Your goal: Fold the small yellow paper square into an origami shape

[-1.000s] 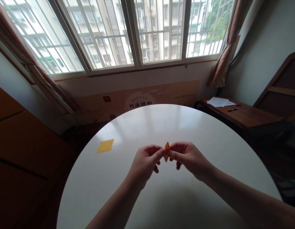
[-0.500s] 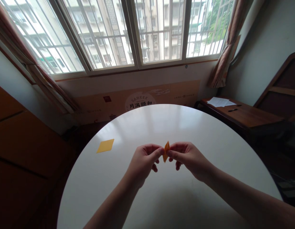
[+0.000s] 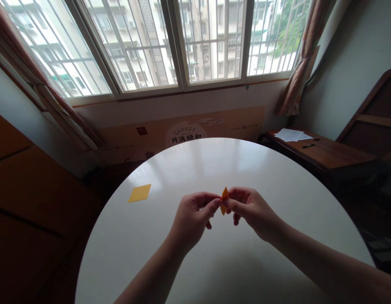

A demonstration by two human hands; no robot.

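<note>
Above the middle of a round white table [image 3: 252,169], both hands pinch a small folded orange paper piece [image 3: 225,195]. My left hand [image 3: 194,219] grips its left side between thumb and forefinger, fingers curled. My right hand [image 3: 251,211] pinches its right side in the same way. The paper stands upright between the fingertips, with pointed ends showing above and below them. A flat orange paper square [image 3: 139,193] lies on the table to the left, apart from both hands.
A dark wooden side table [image 3: 328,154] at the right carries white sheets [image 3: 292,135] and a dark pen [image 3: 308,146]. A printed cardboard panel [image 3: 185,133] leans under the barred window. Wooden furniture stands at the left and far right.
Both hands, with the folded orange piece, have shifted slightly to the right. The pinch on it is unchanged, and the flat square has not moved.
</note>
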